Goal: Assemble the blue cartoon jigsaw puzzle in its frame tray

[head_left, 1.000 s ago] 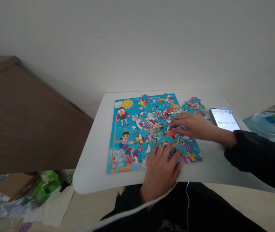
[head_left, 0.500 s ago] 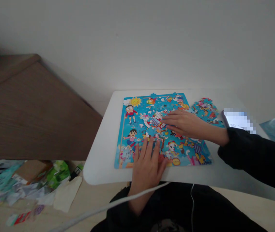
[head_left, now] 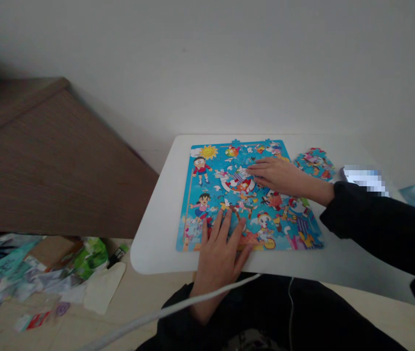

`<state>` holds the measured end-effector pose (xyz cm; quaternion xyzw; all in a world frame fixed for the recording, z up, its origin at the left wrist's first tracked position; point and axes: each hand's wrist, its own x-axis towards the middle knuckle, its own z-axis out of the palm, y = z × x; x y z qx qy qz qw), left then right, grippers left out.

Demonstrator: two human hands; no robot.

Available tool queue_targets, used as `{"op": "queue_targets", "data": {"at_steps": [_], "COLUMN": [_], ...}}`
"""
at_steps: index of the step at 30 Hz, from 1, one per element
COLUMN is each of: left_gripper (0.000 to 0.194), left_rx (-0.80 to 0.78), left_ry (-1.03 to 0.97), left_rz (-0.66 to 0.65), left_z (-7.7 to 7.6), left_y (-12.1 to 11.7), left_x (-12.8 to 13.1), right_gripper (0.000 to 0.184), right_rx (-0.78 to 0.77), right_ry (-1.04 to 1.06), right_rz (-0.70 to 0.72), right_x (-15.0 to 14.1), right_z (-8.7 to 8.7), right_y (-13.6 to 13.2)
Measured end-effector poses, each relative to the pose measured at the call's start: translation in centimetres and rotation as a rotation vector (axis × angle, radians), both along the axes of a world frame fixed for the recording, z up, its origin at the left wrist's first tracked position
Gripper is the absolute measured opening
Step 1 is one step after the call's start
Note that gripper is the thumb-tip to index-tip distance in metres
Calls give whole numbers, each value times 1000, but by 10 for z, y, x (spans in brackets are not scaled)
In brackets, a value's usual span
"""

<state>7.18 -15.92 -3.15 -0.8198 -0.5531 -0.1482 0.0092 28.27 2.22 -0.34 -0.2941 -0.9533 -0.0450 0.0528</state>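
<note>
A jigsaw puzzle board (head_left: 188, 195) with a blue cartoon picture lies on a white table. Loose pieces are scattered across its middle. My left hand (head_left: 219, 248) rests flat on the board's near edge, fingers spread, holding nothing. Over the centre of the board, my right hand (head_left: 282, 176) has its fingers close together. At its fingertips is a puzzle piece (head_left: 239, 176) with blue and white stripes, above the red-and-white round part of the picture. The right thumb is mostly hidden under the hand.
A heap of puzzle pieces (head_left: 315, 163) lies right of the board, and a phone (head_left: 364, 179) with a lit, blurred screen beyond it. The white table (head_left: 152, 234) stands against a wall. A brown cabinet (head_left: 65, 165) is at left; bags and papers litter the floor. A white cable (head_left: 178, 308) crosses the foreground.
My right hand has shifted slightly away from me over the board, and the striped piece has moved the same way. My left hand stays on the near edge. The view has shifted a little.
</note>
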Motion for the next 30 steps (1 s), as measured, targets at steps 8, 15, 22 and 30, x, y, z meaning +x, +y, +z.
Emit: {"op": "queue_targets", "data": {"at_steps": [8, 15, 22, 30], "left_gripper": [52, 54, 51, 54], "left_rx": [-6, 27, -10, -5], "left_ry": [44, 42, 81, 95], "left_rz": [5, 16, 21, 16], "left_z": [4, 5, 1, 4], "left_y": [1, -8, -13, -17], "left_x": [-4, -15, -28, -34], "right_gripper": [42, 38, 42, 39], "right_rx": [-50, -84, -60, -145], "right_ry": [-9, 98, -6, -8], "right_rz": [-79, 91, 233, 234], "right_x": [-8, -21, -1, 30], "right_z": [6, 13, -2, 7], "right_y": [11, -24, -57, -55]}}
